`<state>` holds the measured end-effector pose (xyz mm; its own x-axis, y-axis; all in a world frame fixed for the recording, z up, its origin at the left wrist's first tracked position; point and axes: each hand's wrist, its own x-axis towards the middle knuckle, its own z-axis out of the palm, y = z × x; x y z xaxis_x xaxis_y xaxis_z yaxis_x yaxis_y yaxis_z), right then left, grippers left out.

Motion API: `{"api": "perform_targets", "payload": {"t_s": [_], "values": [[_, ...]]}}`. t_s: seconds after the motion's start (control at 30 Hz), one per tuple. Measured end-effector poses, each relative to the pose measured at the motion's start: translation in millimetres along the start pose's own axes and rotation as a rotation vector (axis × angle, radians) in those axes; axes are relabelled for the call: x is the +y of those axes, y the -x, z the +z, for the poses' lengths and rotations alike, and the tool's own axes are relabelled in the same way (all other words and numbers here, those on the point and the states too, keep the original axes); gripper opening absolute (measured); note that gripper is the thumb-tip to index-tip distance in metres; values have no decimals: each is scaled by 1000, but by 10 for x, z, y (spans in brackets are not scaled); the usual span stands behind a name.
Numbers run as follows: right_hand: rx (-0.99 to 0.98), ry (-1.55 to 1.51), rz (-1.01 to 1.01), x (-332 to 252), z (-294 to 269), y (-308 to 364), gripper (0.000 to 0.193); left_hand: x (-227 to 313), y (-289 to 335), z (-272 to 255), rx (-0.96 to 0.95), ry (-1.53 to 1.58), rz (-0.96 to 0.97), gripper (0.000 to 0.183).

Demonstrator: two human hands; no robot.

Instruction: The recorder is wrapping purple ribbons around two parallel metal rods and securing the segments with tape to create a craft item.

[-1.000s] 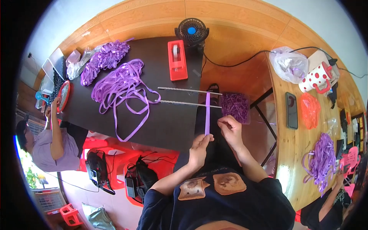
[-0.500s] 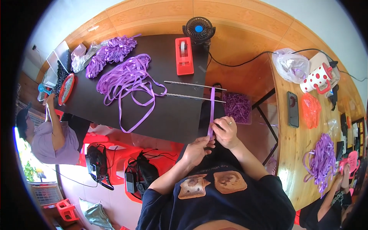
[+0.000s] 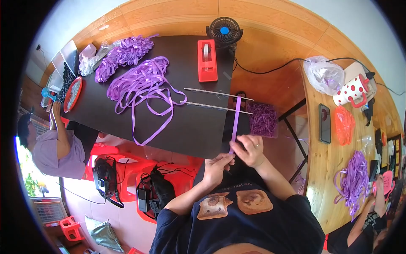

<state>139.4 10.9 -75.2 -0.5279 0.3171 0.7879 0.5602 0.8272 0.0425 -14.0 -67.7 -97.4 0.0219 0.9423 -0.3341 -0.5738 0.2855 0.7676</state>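
Note:
A narrow purple ribbon point(image 3: 235, 127) runs from two thin metal rods point(image 3: 211, 106) down to my hands. The rods lie roughly parallel and stick out past the dark table's right edge; the ribbon crosses both near their free ends. My left hand point(image 3: 218, 168) pinches the ribbon's lower part between thumb and fingers. Just above it, my right hand point(image 3: 250, 150) has curled fingers, with the thumb against the ribbon. A loose heap of purple ribbon point(image 3: 141, 84) spreads on the table left of the rods, with a strand reaching their left ends.
On the dark table point(image 3: 190, 135) stand a red tape dispenser point(image 3: 207, 63) and another ribbon bundle point(image 3: 127, 53). A black fan point(image 3: 224, 31) is behind. Below the rods sits a bin of purple pieces point(image 3: 263, 120). A wooden table point(image 3: 315, 169) is at right. Other people sit at both sides.
My right hand's fingers have loosened and shifted slightly along the ribbon. My left hand keeps its pinch. The whole view has shifted a little.

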Motion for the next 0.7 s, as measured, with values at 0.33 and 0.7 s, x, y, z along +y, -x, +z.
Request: {"api": "perform_targets", "payload": {"t_s": [0.33, 0.7], "values": [[-1, 23, -103, -111, -4, 2, 21, 49, 47, -26, -57, -190, 118, 19], [72, -9, -139, -62, -223, -357, 23, 9, -60, -91, -148, -105, 120, 22]]}}
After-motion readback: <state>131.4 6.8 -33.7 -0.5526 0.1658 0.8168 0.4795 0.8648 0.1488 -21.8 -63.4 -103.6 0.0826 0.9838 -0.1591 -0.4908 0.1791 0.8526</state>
